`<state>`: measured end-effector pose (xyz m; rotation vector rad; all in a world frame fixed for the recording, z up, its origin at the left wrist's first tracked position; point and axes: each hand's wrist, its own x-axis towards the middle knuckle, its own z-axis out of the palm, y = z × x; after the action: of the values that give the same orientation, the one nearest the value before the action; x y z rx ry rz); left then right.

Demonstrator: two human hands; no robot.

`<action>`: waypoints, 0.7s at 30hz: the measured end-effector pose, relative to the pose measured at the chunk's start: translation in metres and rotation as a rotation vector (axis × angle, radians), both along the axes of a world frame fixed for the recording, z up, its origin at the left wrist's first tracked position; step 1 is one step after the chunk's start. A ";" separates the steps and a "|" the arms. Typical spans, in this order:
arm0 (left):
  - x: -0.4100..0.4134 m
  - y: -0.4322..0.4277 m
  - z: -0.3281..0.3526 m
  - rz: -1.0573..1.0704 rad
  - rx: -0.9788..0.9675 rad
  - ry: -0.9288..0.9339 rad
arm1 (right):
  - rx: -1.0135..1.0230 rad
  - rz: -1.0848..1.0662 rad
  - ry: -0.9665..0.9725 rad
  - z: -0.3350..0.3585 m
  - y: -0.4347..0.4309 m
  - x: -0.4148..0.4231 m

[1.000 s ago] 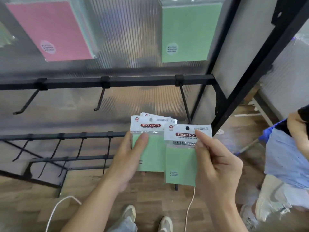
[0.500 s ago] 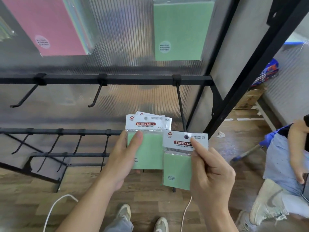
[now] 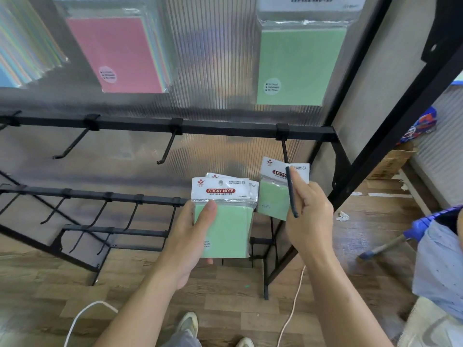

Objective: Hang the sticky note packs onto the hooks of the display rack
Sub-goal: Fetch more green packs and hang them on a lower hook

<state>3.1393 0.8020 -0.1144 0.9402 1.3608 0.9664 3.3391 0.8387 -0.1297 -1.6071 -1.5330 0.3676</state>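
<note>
Head-worn, close, down at rack (image 3: pixel 225 128)

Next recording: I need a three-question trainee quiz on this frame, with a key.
1. True or false: the right hand holds a pink pack.
2. The single green pack is threaded on which hook of the middle bar? A leftmost, B second from right, C rightmost.
3. Fill in: the left hand holds a stack of ___ packs.
Key: 1 false, the pack is green; 2 C, the rightmost hook; 3 green.
</note>
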 end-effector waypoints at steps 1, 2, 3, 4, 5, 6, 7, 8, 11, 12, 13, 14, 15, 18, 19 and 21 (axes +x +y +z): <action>0.002 0.000 0.002 -0.009 0.007 -0.001 | -0.034 0.026 -0.042 0.000 0.006 0.001; 0.003 0.001 0.004 -0.016 0.012 -0.003 | -0.054 0.046 -0.077 0.001 0.013 0.002; 0.005 0.003 0.006 -0.020 0.016 -0.011 | -0.057 0.053 -0.085 0.002 0.020 0.003; 0.007 0.004 0.008 -0.023 0.021 -0.019 | -0.056 0.056 -0.061 0.005 0.028 0.003; 0.008 0.005 0.009 -0.028 0.027 -0.024 | -0.057 0.055 -0.027 0.007 0.035 0.003; 0.009 0.006 0.012 -0.032 0.034 -0.024 | -0.056 0.052 -0.010 0.010 0.040 0.003; 0.010 0.006 0.013 -0.037 0.041 -0.023 | -0.067 0.051 -0.013 0.014 0.043 0.003; 0.011 0.007 0.014 -0.041 0.047 -0.021 | -0.098 0.056 -0.028 0.017 0.047 0.004; 0.013 0.007 0.017 -0.055 0.050 -0.019 | -0.268 0.040 -0.026 0.027 0.045 0.009; 0.013 0.006 0.019 -0.058 0.050 -0.019 | -0.279 0.030 -0.020 0.031 0.039 0.009; 0.013 0.006 0.019 -0.064 0.053 -0.020 | -0.252 0.006 -0.007 0.034 0.032 0.009; 0.014 0.005 0.020 -0.068 0.057 -0.022 | -0.187 -0.040 0.013 0.036 0.023 0.008; 0.014 0.005 0.019 -0.069 0.059 -0.027 | -0.102 -0.101 0.056 0.036 0.012 0.006; 0.017 0.000 0.020 -0.060 0.062 -0.070 | 0.168 -0.171 0.312 0.040 -0.021 -0.004; 0.018 -0.001 0.019 -0.055 0.065 -0.094 | 0.229 -0.129 0.387 0.042 -0.031 -0.008; 0.021 -0.005 0.018 -0.048 0.068 -0.156 | 0.271 -0.021 0.446 0.047 -0.050 -0.018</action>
<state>3.1604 0.7972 -0.0964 0.9247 1.1762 1.0323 3.3207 0.7890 -0.0822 -1.2288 -1.1680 0.4510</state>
